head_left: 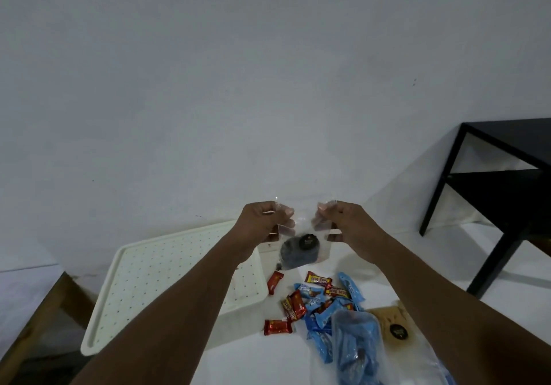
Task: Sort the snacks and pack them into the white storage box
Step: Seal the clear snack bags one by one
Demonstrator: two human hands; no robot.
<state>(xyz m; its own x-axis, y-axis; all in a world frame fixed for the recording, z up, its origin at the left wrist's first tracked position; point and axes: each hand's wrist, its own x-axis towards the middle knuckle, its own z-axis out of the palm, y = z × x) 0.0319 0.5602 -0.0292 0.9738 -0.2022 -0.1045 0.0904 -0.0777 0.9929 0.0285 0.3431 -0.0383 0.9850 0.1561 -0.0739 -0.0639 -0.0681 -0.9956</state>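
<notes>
Both hands hold up a clear plastic bag (pixel 301 250) with a dark cookie and a round black label inside. My left hand (pixel 262 223) pinches its top left corner and my right hand (pixel 343 223) pinches the top right corner. The bag hangs above the white surface, just right of the white storage box (pixel 143 289), whose perforated bottom is bare. Below the bag lie several red wrapped bars (pixel 275 326) and several blue wrapped snacks (pixel 320 343) in a loose pile. A clear bag of blue snacks (pixel 356 349) lies in front, and a bagged light cookie (pixel 393 325) to its right.
A black metal side table (pixel 507 194) stands at the right, on the floor beyond the white surface. A wooden edge (pixel 35 325) runs along the lower left. A pale wall fills the background.
</notes>
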